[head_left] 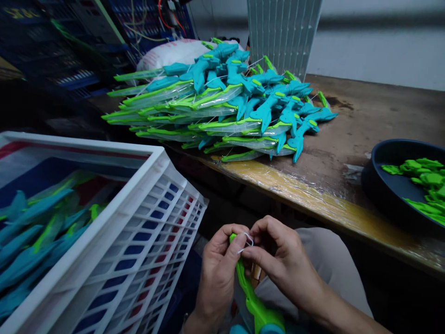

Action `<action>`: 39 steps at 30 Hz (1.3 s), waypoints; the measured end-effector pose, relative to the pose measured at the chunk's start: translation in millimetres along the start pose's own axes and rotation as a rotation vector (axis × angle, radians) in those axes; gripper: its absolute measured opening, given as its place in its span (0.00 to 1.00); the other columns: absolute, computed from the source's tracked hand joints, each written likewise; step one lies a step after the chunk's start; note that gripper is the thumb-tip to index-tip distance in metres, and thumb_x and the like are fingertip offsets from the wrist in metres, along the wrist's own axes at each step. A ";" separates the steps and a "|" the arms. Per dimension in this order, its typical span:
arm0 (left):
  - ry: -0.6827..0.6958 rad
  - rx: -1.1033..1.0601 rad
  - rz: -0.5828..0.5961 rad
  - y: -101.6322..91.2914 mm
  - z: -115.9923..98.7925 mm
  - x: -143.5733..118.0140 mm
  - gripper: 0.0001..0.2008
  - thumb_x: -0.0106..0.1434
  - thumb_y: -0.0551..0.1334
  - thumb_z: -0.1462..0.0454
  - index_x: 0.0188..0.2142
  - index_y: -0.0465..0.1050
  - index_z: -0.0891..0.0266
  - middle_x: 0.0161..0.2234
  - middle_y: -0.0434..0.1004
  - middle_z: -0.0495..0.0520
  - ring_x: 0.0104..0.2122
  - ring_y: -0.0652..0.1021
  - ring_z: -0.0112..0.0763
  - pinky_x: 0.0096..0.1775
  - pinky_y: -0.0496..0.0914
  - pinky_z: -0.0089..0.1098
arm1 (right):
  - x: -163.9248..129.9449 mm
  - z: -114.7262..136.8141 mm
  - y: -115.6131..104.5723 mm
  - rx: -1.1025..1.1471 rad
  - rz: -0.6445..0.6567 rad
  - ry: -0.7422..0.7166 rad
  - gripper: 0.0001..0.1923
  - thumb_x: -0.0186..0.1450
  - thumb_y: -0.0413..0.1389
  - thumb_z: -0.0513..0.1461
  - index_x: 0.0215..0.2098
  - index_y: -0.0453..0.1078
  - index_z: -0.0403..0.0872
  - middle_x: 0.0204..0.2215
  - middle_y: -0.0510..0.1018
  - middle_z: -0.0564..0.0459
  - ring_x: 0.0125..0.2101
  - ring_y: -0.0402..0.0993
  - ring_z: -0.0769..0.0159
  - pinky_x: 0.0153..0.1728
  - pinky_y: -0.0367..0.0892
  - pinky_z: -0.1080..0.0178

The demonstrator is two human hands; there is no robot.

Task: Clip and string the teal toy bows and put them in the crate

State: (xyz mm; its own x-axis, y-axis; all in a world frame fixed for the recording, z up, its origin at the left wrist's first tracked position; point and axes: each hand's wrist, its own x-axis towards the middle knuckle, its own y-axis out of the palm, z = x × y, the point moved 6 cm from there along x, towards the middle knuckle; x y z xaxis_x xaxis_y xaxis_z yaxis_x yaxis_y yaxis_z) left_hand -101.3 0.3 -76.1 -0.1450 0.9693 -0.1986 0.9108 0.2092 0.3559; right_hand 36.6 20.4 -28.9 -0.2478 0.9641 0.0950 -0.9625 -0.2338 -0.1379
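A green and teal plastic piece point(251, 297), like a toy bow, points up from my lap. Its tip is pinched between the thumb and fingers of my left hand point(222, 266). A thin white string point(249, 241) makes a small loop beside that tip. My right hand point(278, 260) is closed on the string, thumb against fingers, close to the left fingertips. The lower end of the piece runs out of the picture at the bottom.
Similar teal and green pieces point(243, 102) with strings are stacked on the brown table point(365, 116). To the left stands a white plastic crate point(153, 208) holding more of them. A dark round basin point(385, 190) on the right contains small green parts point(429, 178). A white sack point(170, 53) lies behind the stack.
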 end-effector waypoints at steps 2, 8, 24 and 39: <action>0.009 -0.002 0.002 1.8 -2.0 0.2 0.14 0.62 0.73 0.54 0.33 0.77 0.61 0.31 0.73 0.47 0.21 0.73 0.22 0.18 0.69 0.21 | -0.3 -2.0 0.6 0.016 0.007 0.027 0.06 0.66 0.66 0.37 0.36 0.72 0.47 0.30 0.74 0.58 0.29 0.71 0.72 0.29 0.66 0.71; -0.021 -0.020 -0.008 4.3 -3.2 0.2 0.15 0.60 0.74 0.54 0.32 0.77 0.61 0.31 0.72 0.46 0.18 0.71 0.20 0.16 0.69 0.21 | -0.7 -7.4 8.3 0.226 0.076 0.141 0.09 0.70 0.61 0.41 0.35 0.69 0.47 0.28 0.75 0.57 0.23 0.76 0.71 0.25 0.71 0.69; -0.062 -0.032 0.055 8.1 -1.9 1.3 0.17 0.61 0.73 0.51 0.32 0.76 0.61 0.19 0.68 0.43 0.16 0.69 0.22 0.17 0.68 0.22 | -1.4 -9.1 11.2 0.180 0.038 0.050 0.12 0.75 0.56 0.44 0.35 0.65 0.48 0.27 0.75 0.57 0.21 0.76 0.71 0.24 0.71 0.68; -0.168 0.003 0.159 11.2 0.9 1.9 0.24 0.61 0.72 0.45 0.29 0.73 0.63 0.16 0.67 0.44 0.14 0.67 0.21 0.16 0.62 0.20 | -0.1 22.2 6.1 -0.207 0.014 -0.590 0.10 0.73 0.49 0.27 0.43 0.65 0.48 0.39 0.75 0.49 0.38 0.72 0.66 0.37 0.71 0.65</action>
State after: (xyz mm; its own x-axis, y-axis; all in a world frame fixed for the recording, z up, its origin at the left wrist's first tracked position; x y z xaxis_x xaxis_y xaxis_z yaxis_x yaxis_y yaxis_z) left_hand -91.0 4.4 -73.4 0.0663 0.9549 -0.2894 0.9184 0.0550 0.3917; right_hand 28.3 16.1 -7.9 -0.3362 0.7155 0.6123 -0.9320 -0.1593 -0.3255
